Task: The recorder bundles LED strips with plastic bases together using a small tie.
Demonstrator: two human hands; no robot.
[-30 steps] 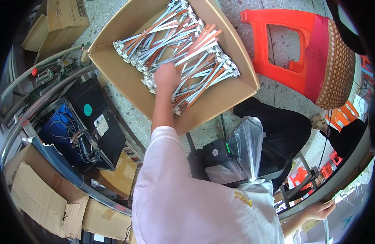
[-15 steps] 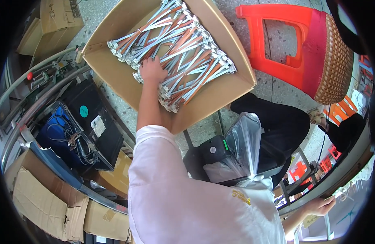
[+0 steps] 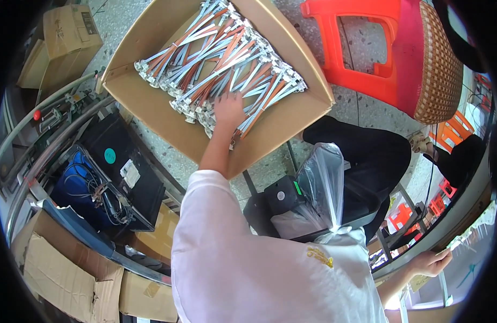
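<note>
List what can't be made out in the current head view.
All in the head view:
Left hand: its own back hides the palm, so its grip is unclear.
Right hand: too small to tell whether it holds anything.
Cable bundles: upper ones cover any beneath.
Open cardboard box: far end cut off by the upper edge.

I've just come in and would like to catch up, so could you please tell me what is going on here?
A person in a white shirt has the left hand on bundles of white and orange-brown strips inside an open cardboard box; whether it grips any is unclear. The right hand, curled, is away from the box, at the lower right of the view; what it holds, if anything, is hard to tell.
</note>
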